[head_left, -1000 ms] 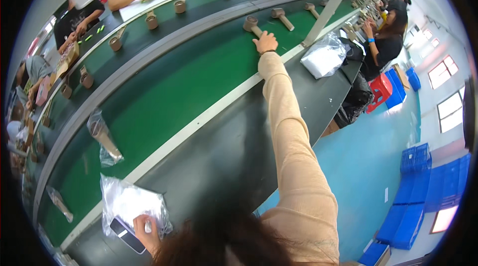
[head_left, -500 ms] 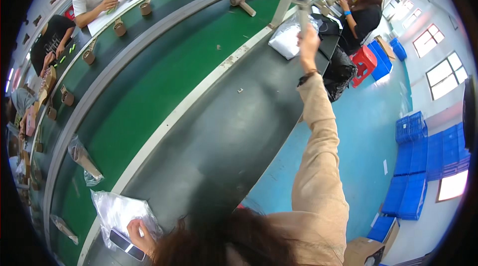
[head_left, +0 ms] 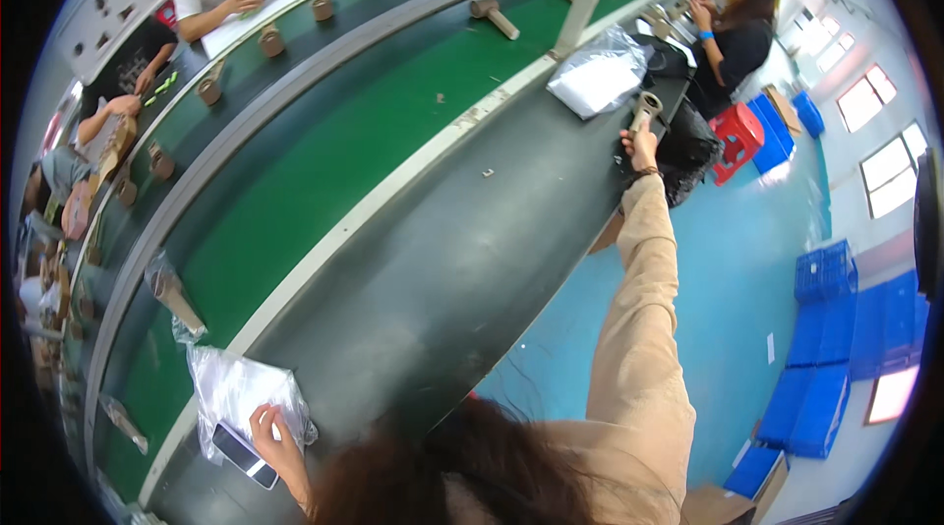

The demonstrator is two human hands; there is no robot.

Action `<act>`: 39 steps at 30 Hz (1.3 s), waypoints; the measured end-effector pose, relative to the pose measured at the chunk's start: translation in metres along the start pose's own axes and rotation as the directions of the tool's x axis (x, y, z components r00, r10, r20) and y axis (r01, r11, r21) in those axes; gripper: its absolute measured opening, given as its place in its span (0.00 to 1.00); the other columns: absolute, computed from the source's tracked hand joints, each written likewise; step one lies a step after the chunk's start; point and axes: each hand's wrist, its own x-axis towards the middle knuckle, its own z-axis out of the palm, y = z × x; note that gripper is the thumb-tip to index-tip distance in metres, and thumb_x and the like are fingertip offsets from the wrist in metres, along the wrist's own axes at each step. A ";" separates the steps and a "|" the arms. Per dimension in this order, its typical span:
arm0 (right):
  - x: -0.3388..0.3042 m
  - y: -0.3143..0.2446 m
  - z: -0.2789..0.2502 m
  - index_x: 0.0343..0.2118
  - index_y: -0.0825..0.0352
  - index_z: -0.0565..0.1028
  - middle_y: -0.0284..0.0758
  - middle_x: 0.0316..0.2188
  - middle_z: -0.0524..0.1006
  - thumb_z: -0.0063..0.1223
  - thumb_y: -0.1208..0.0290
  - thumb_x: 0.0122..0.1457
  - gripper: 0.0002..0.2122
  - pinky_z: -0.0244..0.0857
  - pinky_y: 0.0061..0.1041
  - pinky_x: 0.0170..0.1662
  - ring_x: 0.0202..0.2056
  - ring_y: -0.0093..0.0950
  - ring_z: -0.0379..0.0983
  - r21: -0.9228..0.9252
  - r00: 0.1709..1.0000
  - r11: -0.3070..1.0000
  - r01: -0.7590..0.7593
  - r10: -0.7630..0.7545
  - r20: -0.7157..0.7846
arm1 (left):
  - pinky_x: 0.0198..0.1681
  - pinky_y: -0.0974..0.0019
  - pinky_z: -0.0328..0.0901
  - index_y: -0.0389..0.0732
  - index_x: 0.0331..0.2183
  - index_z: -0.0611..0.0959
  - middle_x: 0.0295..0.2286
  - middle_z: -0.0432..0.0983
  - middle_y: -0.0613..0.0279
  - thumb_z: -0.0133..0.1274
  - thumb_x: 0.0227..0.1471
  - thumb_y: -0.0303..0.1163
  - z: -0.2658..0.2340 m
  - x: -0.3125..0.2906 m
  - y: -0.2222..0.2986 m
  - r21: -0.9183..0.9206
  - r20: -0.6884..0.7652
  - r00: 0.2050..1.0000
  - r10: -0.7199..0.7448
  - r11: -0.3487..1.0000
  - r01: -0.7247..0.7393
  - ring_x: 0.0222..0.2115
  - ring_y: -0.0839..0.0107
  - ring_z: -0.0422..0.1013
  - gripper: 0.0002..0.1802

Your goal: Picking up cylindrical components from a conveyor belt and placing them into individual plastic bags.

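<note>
My right hand (head_left: pixel 641 145) is stretched far out over the right end of the dark work surface (head_left: pixel 442 260). Its fingers are wrapped round the handle of a brown-grey hair dryer (head_left: pixel 646 108), whose round, hollow head points up and away. My left hand (head_left: pixel 278 437) rests on a stack of clear plastic bags (head_left: pixel 251 389) at the near left, fingers slightly bent and apart, holding nothing that I can see. Beside it a phone (head_left: pixel 244 454) lies on the bags' edge.
A green conveyor (head_left: pixel 383 132) carries another hair dryer (head_left: pixel 494 18) and a bagged one (head_left: pixel 175 299). More plastic bags (head_left: pixel 602 73) and a black bag (head_left: pixel 688 153) lie near my right hand. A person (head_left: pixel 737 33) works at the far right, by a red stool (head_left: pixel 736 137).
My right hand has come down and slightly right with the hair dryer, from above the far bags to beside them. My left hand stays at the near bags, with its fingers a little straighter.
</note>
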 end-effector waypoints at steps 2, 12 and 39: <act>0.016 0.007 -0.017 0.31 0.69 0.74 0.35 0.21 0.79 0.32 0.42 0.63 0.30 0.58 0.20 0.15 0.16 0.20 0.70 -0.289 0.998 0.957 0.018 -0.037 -0.060 | 0.47 0.61 0.63 0.33 0.33 0.81 0.39 0.73 0.51 0.52 0.52 0.22 0.000 0.001 0.016 0.042 -0.017 1.000 -0.006 0.999 0.006 0.41 0.57 0.70 0.05; -0.090 -0.088 0.085 0.22 0.68 0.78 0.45 0.21 0.78 0.48 0.55 0.58 0.20 0.70 0.40 0.27 0.24 0.43 0.77 -0.879 0.599 -0.108 0.465 -0.692 0.402 | 0.43 0.59 0.65 0.34 0.32 0.81 0.37 0.74 0.53 0.56 0.40 0.17 0.000 -0.005 0.017 0.096 -0.070 0.992 -0.107 0.989 0.114 0.39 0.54 0.72 0.11; 0.013 -0.065 0.468 0.45 0.55 0.71 0.52 0.39 0.70 0.42 0.68 0.59 0.11 0.59 0.47 0.15 0.25 0.49 0.71 -0.741 0.405 -0.671 0.018 -0.673 0.619 | 0.41 0.64 0.70 0.41 0.54 0.69 0.36 0.78 0.49 0.50 0.58 0.31 -0.008 -0.024 -0.023 0.103 0.144 0.987 -0.073 0.993 0.058 0.37 0.61 0.75 0.22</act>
